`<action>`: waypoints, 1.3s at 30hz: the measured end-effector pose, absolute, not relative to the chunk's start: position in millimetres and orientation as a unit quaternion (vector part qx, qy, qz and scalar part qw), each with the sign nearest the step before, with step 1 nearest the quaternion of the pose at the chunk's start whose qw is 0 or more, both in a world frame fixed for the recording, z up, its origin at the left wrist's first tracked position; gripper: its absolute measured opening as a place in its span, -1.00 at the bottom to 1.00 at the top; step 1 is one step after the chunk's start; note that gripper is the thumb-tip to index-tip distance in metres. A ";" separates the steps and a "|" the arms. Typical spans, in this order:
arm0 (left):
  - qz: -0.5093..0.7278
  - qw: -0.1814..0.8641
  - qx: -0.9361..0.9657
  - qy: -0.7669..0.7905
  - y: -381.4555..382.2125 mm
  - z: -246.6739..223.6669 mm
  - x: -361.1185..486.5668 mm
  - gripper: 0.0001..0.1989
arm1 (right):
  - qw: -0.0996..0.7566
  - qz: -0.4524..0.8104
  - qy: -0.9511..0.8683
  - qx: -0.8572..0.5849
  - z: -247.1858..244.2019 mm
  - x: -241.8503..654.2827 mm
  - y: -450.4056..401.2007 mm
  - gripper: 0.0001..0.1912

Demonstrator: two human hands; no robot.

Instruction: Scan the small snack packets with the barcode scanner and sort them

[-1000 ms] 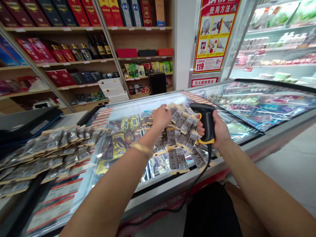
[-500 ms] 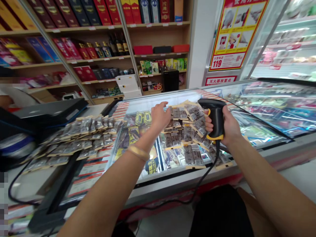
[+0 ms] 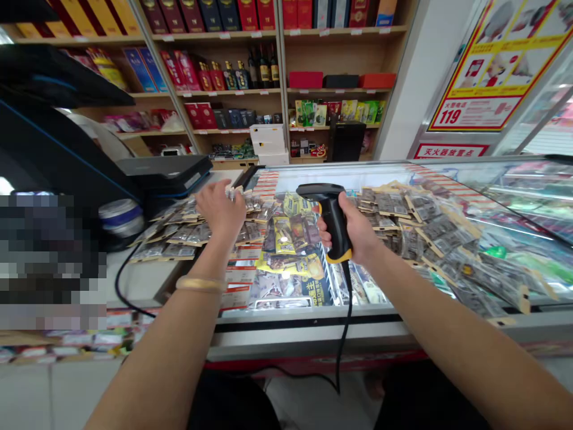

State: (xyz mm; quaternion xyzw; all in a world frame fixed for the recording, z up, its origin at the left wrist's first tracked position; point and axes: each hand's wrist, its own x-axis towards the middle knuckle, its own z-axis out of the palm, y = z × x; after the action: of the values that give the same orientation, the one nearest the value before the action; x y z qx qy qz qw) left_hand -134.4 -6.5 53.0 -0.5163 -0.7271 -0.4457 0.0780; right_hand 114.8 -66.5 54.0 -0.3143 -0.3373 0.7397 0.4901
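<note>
My right hand (image 3: pixel 356 236) is wrapped round the grip of a black and yellow barcode scanner (image 3: pixel 329 221), held upright above the glass lid. Its head points left, and a black cable drops from its handle. At the left pile of flat clear-and-tan packets (image 3: pixel 181 233), my left hand (image 3: pixel 221 209) has its fingers curled over the near top edge. A small packet (image 3: pixel 231 193) shows between the thumb and fingers; most of the grip is hidden behind the hand. A larger pile of similar packets (image 3: pixel 430 233) is spread over the lid to my right.
Below the hands stands a glass-topped freezer (image 3: pixel 308 334) holding bagged goods. At left are a dark checkout screen (image 3: pixel 58 143), a flat black device (image 3: pixel 165 170) and a roll-like tub (image 3: pixel 120 218). Stocked shelves (image 3: pixel 215 92) line the back. The scanner cable (image 3: pixel 344 334) hangs down in front.
My left hand has moved left from the right pile to the left pile. The scanner in my right hand has shifted left over the freezer's middle. My view has turned left.
</note>
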 end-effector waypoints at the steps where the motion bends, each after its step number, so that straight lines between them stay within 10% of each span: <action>1: -0.442 0.084 -0.506 -0.736 -8.3 50.8 -142.5 -0.57 | 0.479 0.747 -0.340 -0.313 49.3 108.8 -65.0 -0.40; 17: -0.433 0.005 -0.480 -0.763 -7.4 44.1 -168.6 -0.39 | 0.411 0.769 -0.359 -0.332 21.6 106.9 -68.1 -0.41; 26: -0.571 -0.424 -0.465 -0.527 -8.0 31.0 -122.2 -0.77 | 0.392 0.777 -0.369 -0.326 24.6 109.4 -75.4 -0.43; 39: -0.522 -0.420 -0.523 -0.527 -12.1 20.2 -107.6 -0.83 | 0.374 0.774 -0.379 -0.343 25.8 108.9 -77.5 -0.45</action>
State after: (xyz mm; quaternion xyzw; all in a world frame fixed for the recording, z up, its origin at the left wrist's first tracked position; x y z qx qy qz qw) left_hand -107.6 -12.1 20.2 -0.5227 -0.5274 -0.5220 -0.4198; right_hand 108.9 -77.5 25.8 -0.3428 -0.3793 0.7736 0.3744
